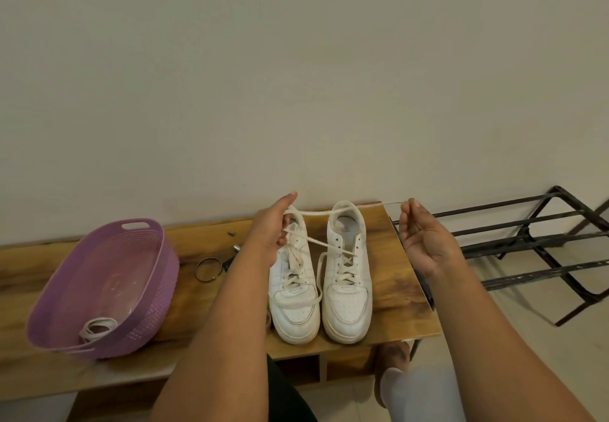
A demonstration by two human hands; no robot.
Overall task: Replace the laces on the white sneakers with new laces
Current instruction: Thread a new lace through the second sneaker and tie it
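Stood side by side on wooden tabletop (pixel 402 293): scuffed white sneakers (pixel 318 276), toes at six o'clock. Stretched off-white lace (pixel 329 213) pinched by left hand (pixel 270 233) and right hand (pixel 425 240), at twelve o'clock.

A home entryway, by the look of it: low wooden bench (pixel 402 289) with open cubbies beneath, set against a plain cream wall (pixel 296 75); bare black metal shoe rack (pixel 527 243) off the bench's right edge on pale floor tiles (pixel 560 349); purple plastic basket (pixel 105 286) at the bench's left end.
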